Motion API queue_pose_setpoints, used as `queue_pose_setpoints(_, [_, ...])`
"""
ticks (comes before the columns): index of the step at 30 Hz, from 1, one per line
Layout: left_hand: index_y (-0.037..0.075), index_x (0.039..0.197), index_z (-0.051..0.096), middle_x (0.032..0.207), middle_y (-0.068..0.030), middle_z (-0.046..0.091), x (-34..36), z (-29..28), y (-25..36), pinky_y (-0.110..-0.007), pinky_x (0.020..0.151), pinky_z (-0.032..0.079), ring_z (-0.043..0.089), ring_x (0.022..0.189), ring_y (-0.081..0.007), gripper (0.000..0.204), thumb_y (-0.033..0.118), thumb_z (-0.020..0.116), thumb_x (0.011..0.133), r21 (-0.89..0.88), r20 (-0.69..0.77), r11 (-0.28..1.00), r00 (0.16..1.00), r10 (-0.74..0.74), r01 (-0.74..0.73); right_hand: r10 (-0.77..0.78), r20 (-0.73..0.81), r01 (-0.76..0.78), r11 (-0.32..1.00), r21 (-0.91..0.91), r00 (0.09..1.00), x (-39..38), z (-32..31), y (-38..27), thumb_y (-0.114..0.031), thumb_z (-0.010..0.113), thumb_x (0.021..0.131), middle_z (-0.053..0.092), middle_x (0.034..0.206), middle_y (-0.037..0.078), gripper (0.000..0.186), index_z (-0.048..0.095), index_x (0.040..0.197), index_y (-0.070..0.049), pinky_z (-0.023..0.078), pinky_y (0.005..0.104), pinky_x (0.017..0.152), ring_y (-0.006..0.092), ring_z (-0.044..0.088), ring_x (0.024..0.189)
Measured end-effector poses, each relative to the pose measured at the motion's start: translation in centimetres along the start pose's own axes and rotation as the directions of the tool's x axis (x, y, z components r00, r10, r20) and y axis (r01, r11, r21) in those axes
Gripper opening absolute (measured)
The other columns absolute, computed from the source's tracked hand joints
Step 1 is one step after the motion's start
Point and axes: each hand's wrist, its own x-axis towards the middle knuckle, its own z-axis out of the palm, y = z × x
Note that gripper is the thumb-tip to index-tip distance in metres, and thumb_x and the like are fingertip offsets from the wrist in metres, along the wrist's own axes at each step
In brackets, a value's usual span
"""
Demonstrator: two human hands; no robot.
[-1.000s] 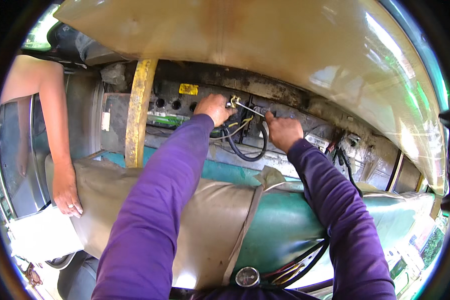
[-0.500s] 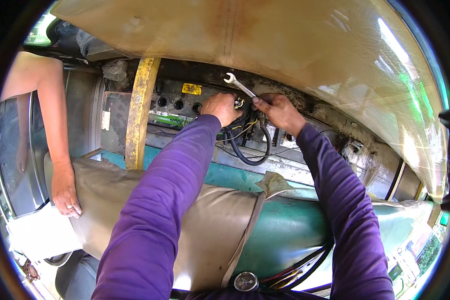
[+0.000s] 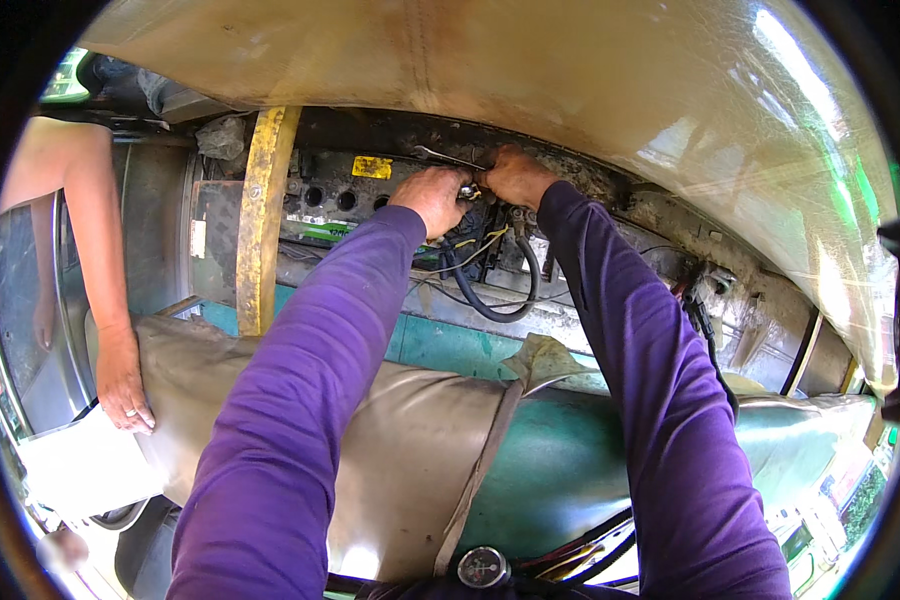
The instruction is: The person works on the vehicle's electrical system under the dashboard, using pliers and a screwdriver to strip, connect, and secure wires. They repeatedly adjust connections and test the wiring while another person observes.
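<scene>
One wrench [image 3: 448,158], left hand [image 3: 432,195], right hand [image 3: 513,176] gripping it

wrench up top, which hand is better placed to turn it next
Right, probably: the right hand grips the wrench shaft, while the left hand sits just below it at the fitting, steadying.

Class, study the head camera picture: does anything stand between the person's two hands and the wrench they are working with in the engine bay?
Nothing visible does. The left hand and right hand are both already at the wrench, which lies roughly level above the left knuckles. The black hoses and thin wires hang below the hands, out of the way.
</scene>
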Motion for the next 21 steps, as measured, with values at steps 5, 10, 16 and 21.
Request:
queue_pose_setpoints(5, [0.011,0.122,0.07,0.116,-0.0177,0.071,-0.1,-0.6,0.0,-0.047,0.097,0.053,0.066,0.11,-0.0369,0.04,0.023,0.073,0.084,0.048,-0.041,0.999,0.999,0.008,-0.006,-0.043,-0.029,0.044,0.999,0.021,0.999,-0.9,0.2,0.5,-0.027,0.06,0.082,0.066,0.115,0.031,0.04,0.07,0.106,0.004,0.052,0.0466,0.097,0.0454,0.064,0.11])
queue_pose_setpoints(10, [0.009,0.116,0.072,0.114,-0.0168,0.071,-0.3,-0.4,0.1,-0.048,0.095,0.053,0.067,0.108,-0.0369,0.035,0.022,0.073,0.083,0.081,-0.05,0.997,0.999,0.006,-0.002,-0.066,-0.03,0.066,0.998,-0.012,0.997,-0.4,0.9,0.7,-0.024,0.06,0.081,0.067,0.113,0.032,0.04,0.07,0.106,0.006,0.052,0.0462,0.097,0.0457,0.064,0.11])
queue_pose_setpoints(16, [0.009,0.114,0.072,0.118,-0.0154,0.069,-0.5,0.1,-0.1,-0.048,0.095,0.053,0.066,0.11,-0.0365,0.033,0.023,0.074,0.084,0.134,-0.076,0.99,0.995,0.061,-0.05,0.031,0.001,-0.031,0.999,-0.029,1.0,0.1,1.8,0.8,-0.023,0.062,0.088,0.066,0.11,0.033,0.036,0.069,0.11,0.004,0.053,0.0452,0.093,0.0442,0.064,0.108])
queue_pose_setpoints(21, [0.008,0.111,0.072,0.114,-0.0161,0.069,-0.3,0.1,-0.5,-0.048,0.094,0.053,0.066,0.108,-0.0369,0.034,0.025,0.074,0.082,0.116,-0.073,0.99,0.993,0.088,-0.079,-0.159,-0.31,0.116,0.981,-0.153,0.937,-3.1,0.6,0.3,-0.025,0.06,0.094,0.068,0.101,0.032,0.039,0.066,0.12,0.003,0.054,0.0485,0.088,0.0446,0.066,0.101])
